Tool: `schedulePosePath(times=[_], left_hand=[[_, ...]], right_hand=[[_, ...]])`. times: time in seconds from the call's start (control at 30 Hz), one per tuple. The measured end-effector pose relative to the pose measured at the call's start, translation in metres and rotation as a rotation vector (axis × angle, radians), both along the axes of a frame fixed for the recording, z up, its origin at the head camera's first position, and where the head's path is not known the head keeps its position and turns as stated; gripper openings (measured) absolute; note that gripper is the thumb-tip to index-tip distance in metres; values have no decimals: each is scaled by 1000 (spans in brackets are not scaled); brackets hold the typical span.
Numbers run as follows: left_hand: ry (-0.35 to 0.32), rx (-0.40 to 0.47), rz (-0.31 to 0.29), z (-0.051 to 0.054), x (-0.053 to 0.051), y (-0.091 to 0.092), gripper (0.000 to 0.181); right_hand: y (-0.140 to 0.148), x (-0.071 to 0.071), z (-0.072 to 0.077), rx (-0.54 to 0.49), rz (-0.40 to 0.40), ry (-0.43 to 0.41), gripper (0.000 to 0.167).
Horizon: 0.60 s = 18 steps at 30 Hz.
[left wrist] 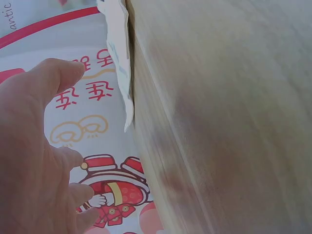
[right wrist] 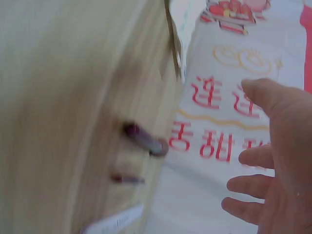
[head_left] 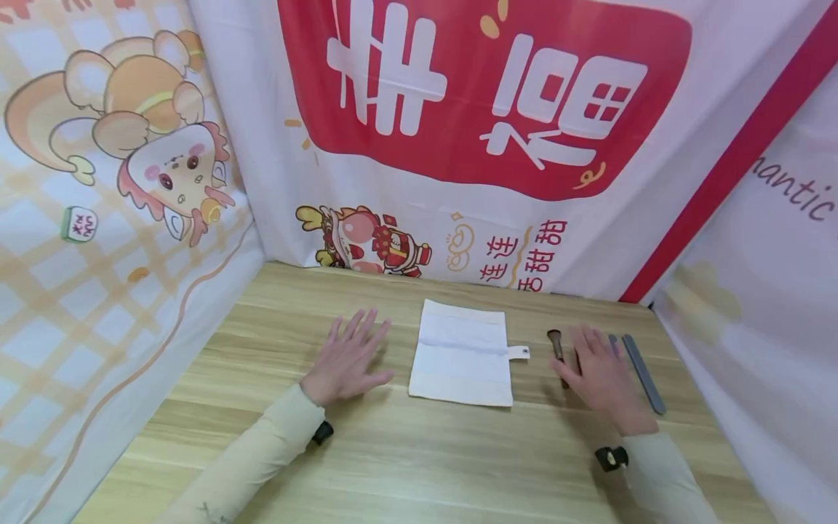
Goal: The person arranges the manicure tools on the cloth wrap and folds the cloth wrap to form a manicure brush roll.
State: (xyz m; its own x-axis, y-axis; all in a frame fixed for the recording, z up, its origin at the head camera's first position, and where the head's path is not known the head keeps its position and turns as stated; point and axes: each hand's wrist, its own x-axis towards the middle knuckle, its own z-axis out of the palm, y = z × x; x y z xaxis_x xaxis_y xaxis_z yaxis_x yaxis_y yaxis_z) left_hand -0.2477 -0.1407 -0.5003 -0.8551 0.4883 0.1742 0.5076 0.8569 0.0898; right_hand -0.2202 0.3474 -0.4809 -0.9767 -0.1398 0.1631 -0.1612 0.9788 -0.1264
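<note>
A white folding pouch lies spread flat on the wooden table, its snap tab pointing right. To the pouch's left, my left hand is held with fingers spread, touching nothing that I can see. On the other side my right hand, slightly blurred, hovers with fingers extended over several slim tools. Left of it lies a brush with a dark handle, partly behind the thumb. A grey nail file is at the right. Between them, a thin purplish tool is mostly hidden by the hand.
The light wooden table ends at a white printed cloth hanging behind it. More printed cloth walls stand at the left and right. Each wrist wears a black camera strap.
</note>
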Motion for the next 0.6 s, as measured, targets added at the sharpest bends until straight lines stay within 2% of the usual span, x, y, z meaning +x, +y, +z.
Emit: schedulePosePath(times=[0.13,0.27,0.37,0.47,0.6], left_hand=[[0,-2,1,0,-2,1,96],[-7,-11,-19,2,-3,3,96],[-31,-28,-42,3,-6,7,96],[-72,-16,-74,4,-14,15,92],[-167,60,-130,5,-28,26,83]], right_hand=[[26,-8,10,-32,-9,35,78],[64,-14,14,-86,-45,14,72],[95,-19,15,-119,-98,-49,68],[124,-24,15,-141,-144,-124,68],[154,-33,9,-178,-193,-224,68]])
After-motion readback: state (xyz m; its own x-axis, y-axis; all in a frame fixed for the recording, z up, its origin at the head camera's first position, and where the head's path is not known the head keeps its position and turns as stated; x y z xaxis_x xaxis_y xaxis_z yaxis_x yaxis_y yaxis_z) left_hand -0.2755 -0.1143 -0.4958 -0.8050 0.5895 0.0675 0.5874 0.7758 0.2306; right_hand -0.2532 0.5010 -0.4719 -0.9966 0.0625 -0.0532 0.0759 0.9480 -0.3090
